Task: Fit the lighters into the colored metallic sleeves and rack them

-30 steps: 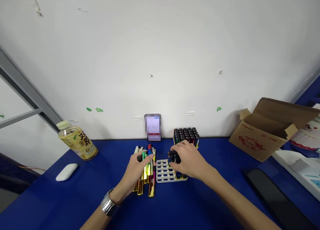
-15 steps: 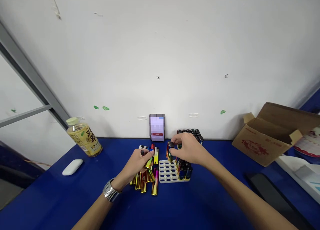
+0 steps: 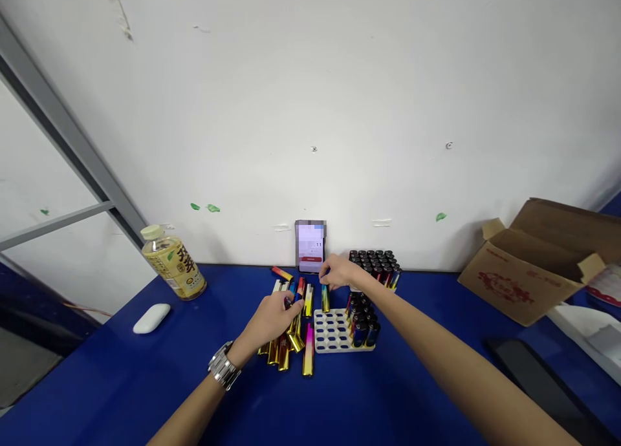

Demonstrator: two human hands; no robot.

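Pinched in the right hand (image 3: 340,275), a shiny gold-and-blue cylindrical lighter (image 3: 325,298) stands upright at the far left corner of the white perforated plastic tray (image 3: 331,333). Just left, the left hand (image 3: 275,317) is closed around a gold metallic lighter (image 3: 295,333) over the loose pile of foil-coloured lighters (image 3: 284,357). Black-capped lighters (image 3: 363,317) fill the tray's right side.

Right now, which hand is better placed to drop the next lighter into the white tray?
Probably the right hand: it holds a lighter upright at the far left corner of the white tray. The left hand rests on the loose lighters lying to the left of the tray.
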